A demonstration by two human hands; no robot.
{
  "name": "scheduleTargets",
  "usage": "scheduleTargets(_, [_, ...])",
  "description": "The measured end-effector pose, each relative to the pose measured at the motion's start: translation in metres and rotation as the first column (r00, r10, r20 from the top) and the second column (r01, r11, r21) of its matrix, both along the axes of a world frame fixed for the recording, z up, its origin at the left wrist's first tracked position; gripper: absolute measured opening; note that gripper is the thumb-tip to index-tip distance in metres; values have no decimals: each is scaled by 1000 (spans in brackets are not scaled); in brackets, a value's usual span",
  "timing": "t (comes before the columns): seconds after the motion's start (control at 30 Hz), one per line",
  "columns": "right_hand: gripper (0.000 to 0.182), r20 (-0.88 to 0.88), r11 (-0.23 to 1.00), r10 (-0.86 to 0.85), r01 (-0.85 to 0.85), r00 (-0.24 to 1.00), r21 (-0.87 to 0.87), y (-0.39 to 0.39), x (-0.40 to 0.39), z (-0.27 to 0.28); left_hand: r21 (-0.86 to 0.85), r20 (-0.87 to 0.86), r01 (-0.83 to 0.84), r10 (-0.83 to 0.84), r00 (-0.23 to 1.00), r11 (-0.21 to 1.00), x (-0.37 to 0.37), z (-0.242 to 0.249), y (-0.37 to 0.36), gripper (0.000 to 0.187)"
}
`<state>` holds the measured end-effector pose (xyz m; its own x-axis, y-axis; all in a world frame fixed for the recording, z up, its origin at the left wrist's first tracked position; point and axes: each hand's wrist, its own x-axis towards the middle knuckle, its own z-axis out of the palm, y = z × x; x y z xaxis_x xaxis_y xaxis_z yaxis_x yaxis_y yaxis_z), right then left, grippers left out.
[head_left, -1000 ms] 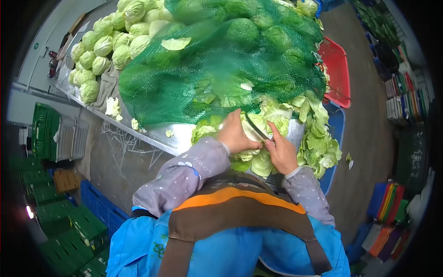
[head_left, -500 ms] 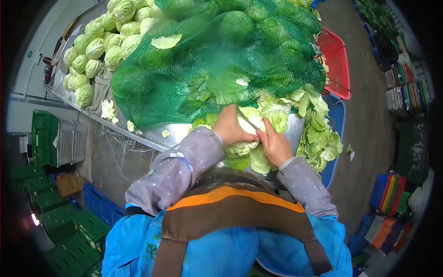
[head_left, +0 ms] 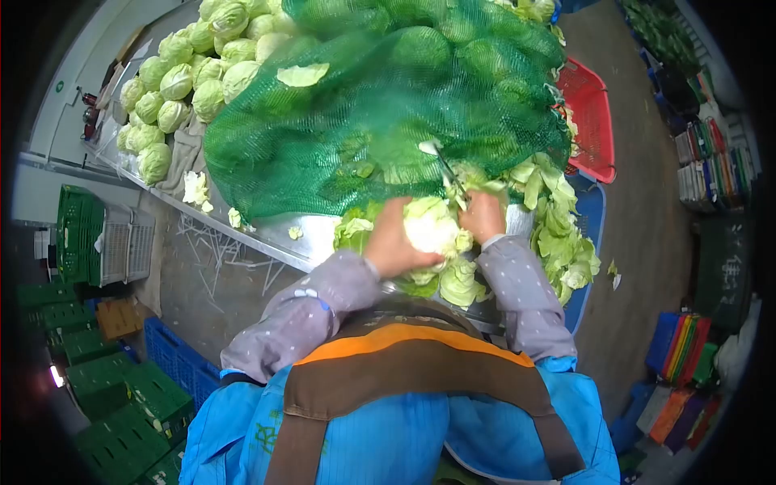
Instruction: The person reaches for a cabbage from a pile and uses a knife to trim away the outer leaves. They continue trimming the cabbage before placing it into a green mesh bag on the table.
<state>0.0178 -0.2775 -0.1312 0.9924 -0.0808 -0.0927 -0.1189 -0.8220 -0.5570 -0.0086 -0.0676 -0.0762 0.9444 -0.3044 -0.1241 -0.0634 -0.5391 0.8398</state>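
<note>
My left hand (head_left: 390,242) grips a pale green cabbage head (head_left: 431,227) at the near edge of the metal table (head_left: 279,242). Just right of the cabbage, my right hand (head_left: 485,216) holds a knife (head_left: 447,170) whose blade points up and away. Loose outer leaves (head_left: 458,283) lie under both hands. Directly behind the cabbage sits a big green net sack (head_left: 380,113) full of cabbages.
Trimmed cabbages (head_left: 174,81) are piled at the table's far left. Cut leaves (head_left: 562,242) fill a blue crate (head_left: 588,218) on the right, with a red crate (head_left: 590,121) behind it. Green crates (head_left: 105,388) and a blue crate (head_left: 174,360) stand on the floor to the left.
The knife has come up from the cabbage's base to point upward. My left hand has turned and lifted the cabbage, so its pale rounded side now faces me.
</note>
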Motion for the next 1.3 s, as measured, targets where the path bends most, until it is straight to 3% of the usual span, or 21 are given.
scheduleTargets(0.1, [29,-120,991,-123,128,985,35,0,3,-11,-95,-14,80,-82,997,992,-15,-9,33,105])
scheduleTargets(0.17, [36,153,946,-322,316,934,68,-5,-2,-27,-307,-235,-159,87,968,938,-28,-16,55,104])
scheduleTargets(0.23, [47,80,850,-423,364,903,382,-18,-1,-16,-339,-303,-284,182,935,897,-29,-10,61,99])
scheduleTargets(0.3, [53,226,916,-332,255,916,311,-13,-20,35,-385,-746,-728,274,607,566,-27,11,46,87])
scheduleTargets(0.33, [59,361,960,-241,167,901,223,-8,-29,56,-260,-750,-765,375,544,589,-23,18,39,75])
scheduleTargets(0.37, [59,361,963,-225,152,905,221,2,-36,59,-284,-748,-751,352,563,597,-21,29,32,66])
scheduleTargets(0.43, [70,300,902,78,-195,951,385,27,-46,65,-196,-684,-619,346,642,761,-18,15,27,75])
scheduleTargets(0.47, [70,304,904,81,-198,949,379,37,-42,61,-191,-713,-605,315,627,773,-19,12,24,52])
scheduleTargets(0.5, [72,289,894,69,-187,955,406,46,-35,50,-198,-711,-607,314,629,769,-18,7,25,52])
scheduleTargets(0.57, [73,278,884,53,-174,959,435,49,-29,38,-26,-294,-283,263,919,959,-16,-1,32,33])
scheduleTargets(0.6, [74,209,859,4,-110,978,500,45,-27,37,22,167,-288,281,945,957,-20,7,34,28])
scheduleTargets(0.63, [75,137,828,-41,-43,990,559,42,-25,37,124,170,-324,301,938,938,-21,10,37,24])
scheduleTargets(0.77, [73,107,799,-49,-25,993,601,38,-25,32,619,-193,-86,258,947,780,-13,-7,86,35])
scheduleTargets(0.83, [72,97,793,-26,-39,995,607,35,-27,35,755,-179,-60,293,939,653,2,12,95,40])
scheduleTargets(0.87, [72,86,791,-5,-48,996,610,33,-30,35,700,66,-214,237,969,681,3,19,96,63])
scheduleTargets(0.93, [69,163,799,81,-162,983,579,27,-27,35,379,491,-227,13,871,897,20,43,70,90])
scheduleTargets(1.03, [62,228,738,174,-280,958,614,24,-30,38,210,491,-41,-69,869,977,37,30,19,104])
scheduleTargets(1.1, [59,220,682,162,-271,962,680,20,-34,47,249,41,36,-48,998,968,33,20,3,111])
scheduleTargets(1.17, [57,155,921,69,-122,986,369,18,-54,68,222,53,24,-37,998,975,32,11,4,113])
scheduleTargets(1.23, [58,47,942,94,-104,994,318,27,-62,72,200,62,22,-35,997,980,34,20,6,114])
scheduleTargets(1.3, [56,-81,981,172,-163,982,101,34,-58,65,162,-131,67,-46,990,985,41,45,4,112])
